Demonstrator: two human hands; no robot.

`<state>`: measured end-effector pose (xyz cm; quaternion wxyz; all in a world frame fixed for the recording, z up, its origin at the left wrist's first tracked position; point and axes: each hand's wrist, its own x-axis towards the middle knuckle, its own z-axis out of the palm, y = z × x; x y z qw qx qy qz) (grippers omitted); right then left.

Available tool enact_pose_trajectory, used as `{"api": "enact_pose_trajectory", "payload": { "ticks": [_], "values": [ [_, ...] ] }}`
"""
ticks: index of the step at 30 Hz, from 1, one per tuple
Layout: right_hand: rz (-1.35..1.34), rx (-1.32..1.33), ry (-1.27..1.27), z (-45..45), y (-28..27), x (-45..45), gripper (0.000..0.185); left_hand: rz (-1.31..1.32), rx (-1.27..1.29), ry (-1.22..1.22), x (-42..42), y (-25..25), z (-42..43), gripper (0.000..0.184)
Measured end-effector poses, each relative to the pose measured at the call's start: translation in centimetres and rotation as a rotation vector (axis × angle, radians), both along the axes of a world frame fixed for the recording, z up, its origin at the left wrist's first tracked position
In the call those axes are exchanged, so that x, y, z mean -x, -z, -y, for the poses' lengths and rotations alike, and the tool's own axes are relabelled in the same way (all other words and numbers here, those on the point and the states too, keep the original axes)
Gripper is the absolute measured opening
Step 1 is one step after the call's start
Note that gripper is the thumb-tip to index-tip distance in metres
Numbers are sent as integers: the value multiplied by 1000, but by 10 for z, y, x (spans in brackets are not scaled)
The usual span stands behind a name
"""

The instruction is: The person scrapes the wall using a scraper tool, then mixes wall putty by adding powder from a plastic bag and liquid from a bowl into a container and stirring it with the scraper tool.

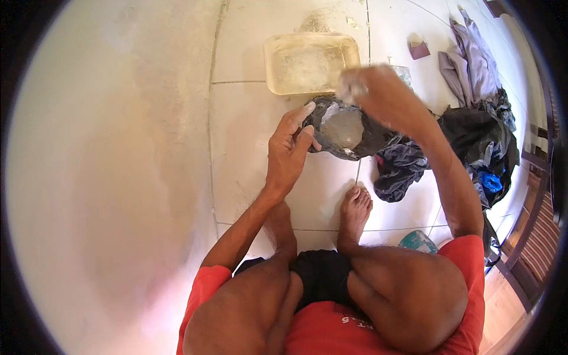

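Observation:
A black plastic bag [371,137] lies on the tiled floor with its mouth spread, showing grey-white powdery material [341,129] inside. My left hand [290,146] grips the bag's left rim between thumb and fingers, and its fingertips are dusted white. Above the bag's right part is my right hand [371,89], blurred by motion, with whitish residue on its fingers; whether it holds anything cannot be made out. Just beyond the bag sits a shallow cream rectangular tray [269,66], with pale residue on its bottom. The right hand is beside the tray's lower right corner.
Black plastic bags [473,133] and grey cloth [473,59] lie at the right. A small brown piece [419,50] is at the upper right. A teal container [418,241] stands near my right knee. A pale wall [118,177] fills the left, and wooden furniture [529,231] borders the right.

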<state>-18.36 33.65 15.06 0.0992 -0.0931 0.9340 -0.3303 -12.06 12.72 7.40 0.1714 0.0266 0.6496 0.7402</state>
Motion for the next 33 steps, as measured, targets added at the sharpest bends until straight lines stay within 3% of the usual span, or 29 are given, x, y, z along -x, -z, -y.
{"api": "enact_pose_trajectory", "payload": {
  "ticks": [2,5,9,11,12,23,26,29,31,32,33],
  "values": [
    [288,52,-102,-2,20,-26,16,7,-3,12,0,-5,-1,39],
    [52,-7,-229,7,82,-52,23,-22,-36,16,0,-14,-8,40],
    [-21,-120,-259,11,127,-60,13,-51,-30,69,-2,-34,-16,41],
    [7,-217,-422,5,140,-60,14,-19,-22,85,-2,-40,-16,41],
    [-113,-229,-434,5,142,-61,16,-3,-15,98,-3,-42,-16,41],
    [-146,-393,-546,3,167,-76,13,-20,-30,91,-9,-29,-17,42],
    [-340,-323,-381,6,169,-83,9,10,-16,101,-9,-29,-15,43],
    [-267,-328,-480,-3,186,-85,7,2,9,129,-9,-26,-13,43],
    [-48,-407,-528,-3,158,-72,6,-7,19,112,-10,-23,-14,44],
    [-24,-364,-370,-1,164,-69,11,-6,17,116,-10,-22,-15,44],
    [-23,-365,-366,-2,158,-64,11,-1,5,101,-9,-21,-15,44]
  ]
}}
